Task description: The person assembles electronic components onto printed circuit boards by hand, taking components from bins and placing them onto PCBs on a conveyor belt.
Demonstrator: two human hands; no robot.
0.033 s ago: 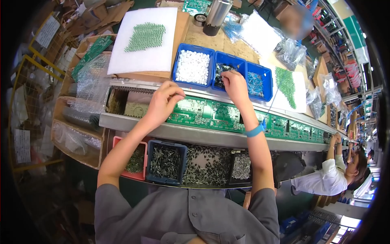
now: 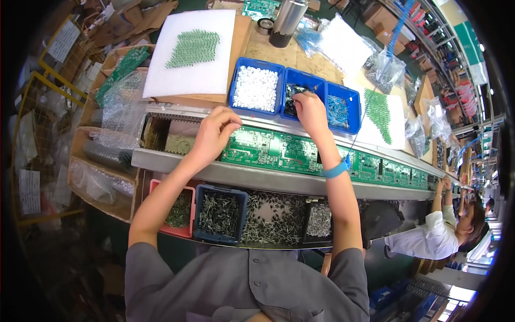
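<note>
My right hand [image 2: 310,114] reaches into the middle blue bin [image 2: 317,80], its fingers pinched together among small black components [image 2: 291,92]. Whatever lies between those fingertips is hidden. Over the left end of the green circuit boards [image 2: 268,149] hovers my left hand [image 2: 217,130], thumb and fingers closed together; I cannot make out anything held there. White small parts [image 2: 255,88] fill the bin on the left, and blue leaded components [image 2: 338,111] lie in the one on the right. A blue band [image 2: 337,170] circles my right wrist.
Nearer me, under the metal rail [image 2: 230,176], are a red bin [image 2: 188,232], a dark blue bin [image 2: 199,189] and loose leaded parts [image 2: 273,228]. Foam sheets [image 2: 158,75] holding green parts flank the blue bins. A metal flask [image 2: 289,19] stands behind. Another person [image 2: 437,239] works at right.
My left fingertips have shifted very slightly left and down. My right hand stays in the middle blue bin, almost unmoved.
</note>
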